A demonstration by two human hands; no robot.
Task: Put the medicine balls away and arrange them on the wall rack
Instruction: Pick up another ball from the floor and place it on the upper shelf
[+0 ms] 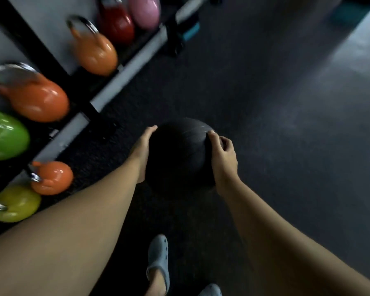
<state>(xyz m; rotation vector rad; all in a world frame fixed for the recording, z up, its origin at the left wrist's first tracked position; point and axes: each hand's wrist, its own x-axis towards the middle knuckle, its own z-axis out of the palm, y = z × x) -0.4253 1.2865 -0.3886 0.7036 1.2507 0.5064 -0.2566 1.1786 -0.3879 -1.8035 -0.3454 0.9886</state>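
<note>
A black medicine ball [178, 153] is in the middle of the head view, over the dark rubber floor. My left hand [141, 149] presses flat against its left side. My right hand [223, 158] curls over its right side, fingers bent on the surface. Both arms reach forward and down to it. Whether the ball rests on the floor or is lifted, I cannot tell. No wall rack for balls shows in this view.
A rack [124, 67] along the left holds several kettlebells: orange [94, 53], a larger orange one [37, 100], green [4, 136], yellow [17, 202], red [118, 25], pink [146, 10]. My foot in a grey clog [158, 259] stands below the ball. Dark floor [286, 124] spreads right.
</note>
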